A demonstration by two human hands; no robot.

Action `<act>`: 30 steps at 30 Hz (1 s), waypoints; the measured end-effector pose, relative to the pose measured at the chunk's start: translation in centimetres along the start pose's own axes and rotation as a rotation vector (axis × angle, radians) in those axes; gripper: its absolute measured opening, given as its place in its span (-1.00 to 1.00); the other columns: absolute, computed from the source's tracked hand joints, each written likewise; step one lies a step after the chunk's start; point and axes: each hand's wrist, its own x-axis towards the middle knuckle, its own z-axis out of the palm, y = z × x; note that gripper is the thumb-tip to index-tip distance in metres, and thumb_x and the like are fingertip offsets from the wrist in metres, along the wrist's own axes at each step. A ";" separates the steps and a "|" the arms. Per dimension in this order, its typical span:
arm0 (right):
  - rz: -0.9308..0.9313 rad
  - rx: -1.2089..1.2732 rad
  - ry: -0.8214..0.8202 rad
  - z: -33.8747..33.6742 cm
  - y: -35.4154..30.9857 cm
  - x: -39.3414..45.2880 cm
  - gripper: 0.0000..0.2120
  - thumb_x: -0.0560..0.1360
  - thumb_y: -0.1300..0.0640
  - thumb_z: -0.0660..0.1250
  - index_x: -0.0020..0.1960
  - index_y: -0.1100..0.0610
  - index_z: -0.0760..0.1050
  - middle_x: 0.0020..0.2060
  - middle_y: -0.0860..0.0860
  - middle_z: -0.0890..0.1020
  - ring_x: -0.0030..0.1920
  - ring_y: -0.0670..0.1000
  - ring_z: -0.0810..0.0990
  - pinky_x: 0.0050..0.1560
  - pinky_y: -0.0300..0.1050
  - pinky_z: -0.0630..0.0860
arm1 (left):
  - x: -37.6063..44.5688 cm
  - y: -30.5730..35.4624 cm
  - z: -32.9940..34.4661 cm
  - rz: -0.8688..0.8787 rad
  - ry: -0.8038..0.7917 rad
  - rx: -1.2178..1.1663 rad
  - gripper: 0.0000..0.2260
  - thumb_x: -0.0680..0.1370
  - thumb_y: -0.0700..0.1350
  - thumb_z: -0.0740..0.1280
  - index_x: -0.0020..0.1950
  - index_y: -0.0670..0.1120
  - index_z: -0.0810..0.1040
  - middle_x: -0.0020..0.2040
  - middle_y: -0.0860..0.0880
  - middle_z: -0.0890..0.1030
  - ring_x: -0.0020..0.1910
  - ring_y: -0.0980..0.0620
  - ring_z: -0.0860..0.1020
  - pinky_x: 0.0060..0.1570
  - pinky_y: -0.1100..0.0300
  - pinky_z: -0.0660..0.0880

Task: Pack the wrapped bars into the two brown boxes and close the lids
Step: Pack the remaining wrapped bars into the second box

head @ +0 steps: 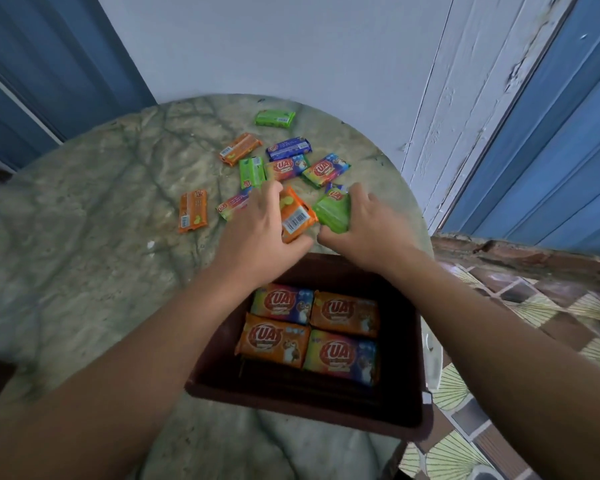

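A brown box point(404, 407) stands open at the near right of the round table, with several wrapped bars point(310, 334) lying flat inside. Just beyond its far edge, my left hand point(257, 225) grips an orange bar point(297, 216) with its barcode side up. Beside it, my right hand point(364, 225) holds a green bar point(333, 211). More loose bars lie further back: an orange one point(193, 211) at the left, another orange one point(239, 148), a green one point(275, 118) at the far edge, and several in a cluster point(291, 166). Only one brown box is in view.
The round marbled table point(84, 202) stands against a pale wall point(291, 46). Blue doors point(551, 150) flank the wall on both sides. A patterned tile floor point(520, 306) shows to the right of the table.
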 end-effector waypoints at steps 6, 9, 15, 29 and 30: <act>-0.051 0.024 0.048 0.9 -1.6 -8.0 -0.33 0.36 -0.41 0.38 0.20 0.02 0.26 0.05 0.01 0.56 0.01 0.15 0.59 -0.16 0.02 0.45 | -7.1 -2.1 0.2 0.064 -0.097 0.009 -0.31 0.40 0.15 0.51 0.34 -0.04 0.21 0.05 -0.01 0.48 -0.12 -0.04 0.57 -0.27 0.17 0.29; -0.053 -0.048 -0.012 1.7 -1.3 -10.5 -0.31 0.35 -0.37 0.40 0.27 0.00 0.27 0.09 -0.02 0.55 0.06 0.11 0.56 -0.05 0.05 0.53 | -8.6 -3.3 1.5 0.232 -0.231 0.062 -0.34 0.41 0.19 0.52 0.30 -0.01 0.23 0.12 -0.04 0.46 -0.03 -0.05 0.56 -0.15 0.14 0.39; -0.084 -0.388 -0.232 3.3 -0.2 -10.4 -0.33 0.39 -0.25 0.44 0.40 -0.09 0.30 0.21 -0.03 0.51 0.25 0.10 0.48 0.18 0.06 0.49 | -7.9 -4.1 3.0 0.416 -0.333 0.165 -0.63 0.59 0.09 0.30 0.35 -0.01 0.40 0.22 -0.04 0.47 0.07 -0.08 0.48 0.03 0.01 0.45; -0.069 -0.354 -0.272 3.7 -0.2 -10.0 -0.36 0.44 -0.24 0.38 0.48 -0.13 0.36 0.26 -0.05 0.51 0.28 0.08 0.50 0.31 0.11 0.44 | -7.6 -3.3 4.5 0.279 -0.351 0.000 -0.56 0.60 0.03 -0.03 0.40 -0.01 0.43 0.08 0.01 0.56 0.04 -0.02 0.50 0.06 0.02 0.43; -0.069 -0.354 -0.275 3.7 -0.2 -10.0 -0.37 0.45 -0.24 0.38 0.47 -0.13 0.37 0.27 -0.05 0.51 0.29 0.08 0.50 0.31 0.11 0.44 | -7.5 -3.4 4.7 0.276 -0.375 0.015 -0.54 0.60 0.05 -0.04 0.41 -0.01 0.44 0.10 0.00 0.55 0.05 -0.03 0.50 0.08 0.00 0.44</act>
